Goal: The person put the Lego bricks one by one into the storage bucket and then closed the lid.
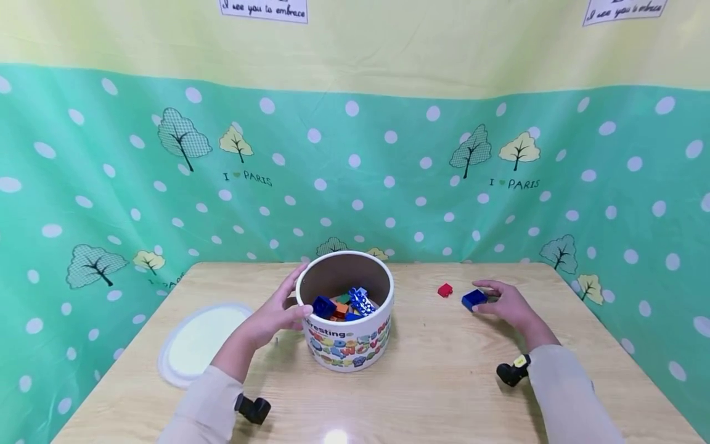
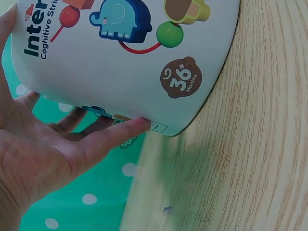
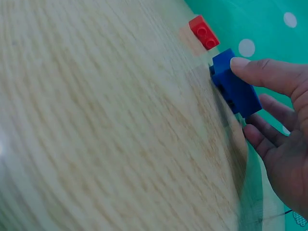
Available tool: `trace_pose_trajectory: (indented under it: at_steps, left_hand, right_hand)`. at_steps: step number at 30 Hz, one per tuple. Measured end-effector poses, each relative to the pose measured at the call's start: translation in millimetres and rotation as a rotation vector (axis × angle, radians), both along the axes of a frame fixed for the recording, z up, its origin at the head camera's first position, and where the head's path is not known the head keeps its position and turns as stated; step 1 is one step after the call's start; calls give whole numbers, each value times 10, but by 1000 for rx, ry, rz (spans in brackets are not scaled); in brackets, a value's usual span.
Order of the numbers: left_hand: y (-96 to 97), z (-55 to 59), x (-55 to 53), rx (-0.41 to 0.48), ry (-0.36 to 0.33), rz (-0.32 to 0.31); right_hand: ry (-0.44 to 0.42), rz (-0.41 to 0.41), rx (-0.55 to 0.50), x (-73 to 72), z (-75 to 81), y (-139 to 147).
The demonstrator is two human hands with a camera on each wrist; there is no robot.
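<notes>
My left hand (image 1: 277, 314) holds the side of a white printed bucket (image 1: 349, 345), its thumb at the rim and fingers spread along the wall. Several toy bricks lie inside, including a dark blue brick (image 1: 324, 306), an orange brick (image 1: 340, 310) and a blue-and-white spotted piece (image 1: 362, 302). Over at the right, my right hand (image 1: 507, 305) pinches a blue toy brick (image 1: 474, 300) low over the table. In the right wrist view the thumb presses one face of this blue brick (image 3: 236, 89), and the other fingers are on its far side. A small red brick (image 1: 445, 290) lies just left of it.
A round white lid (image 1: 202, 342) lies on the wooden table (image 1: 421, 382), left of the bucket and partly behind my left forearm. A green and yellow printed curtain (image 1: 355, 179) hangs along the table's back and sides.
</notes>
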State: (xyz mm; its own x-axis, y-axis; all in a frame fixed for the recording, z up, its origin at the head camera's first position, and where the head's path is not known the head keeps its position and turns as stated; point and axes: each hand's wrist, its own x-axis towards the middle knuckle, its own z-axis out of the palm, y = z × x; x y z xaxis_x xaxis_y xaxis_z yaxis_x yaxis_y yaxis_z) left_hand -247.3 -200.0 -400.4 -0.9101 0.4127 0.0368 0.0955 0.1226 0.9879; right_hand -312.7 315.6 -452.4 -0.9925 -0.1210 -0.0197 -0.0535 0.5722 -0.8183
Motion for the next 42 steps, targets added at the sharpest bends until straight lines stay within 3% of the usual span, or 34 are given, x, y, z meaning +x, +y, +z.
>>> trace_pose_trajectory:
  at_steps: [20, 30, 35, 42]
  left_hand:
    - [1, -13, 7, 23, 11, 0]
    - [14, -4, 18, 29, 12, -4]
    - [11, 0, 32, 21, 8, -1]
    - [16, 11, 25, 18, 11, 2]
  right_hand:
    - [59, -55, 83, -11, -34, -39]
    - [76, -97, 37, 36, -40, -36]
    - [72, -88, 22, 47, 7, -70]
    - [132, -37, 23, 105, 154, -192]
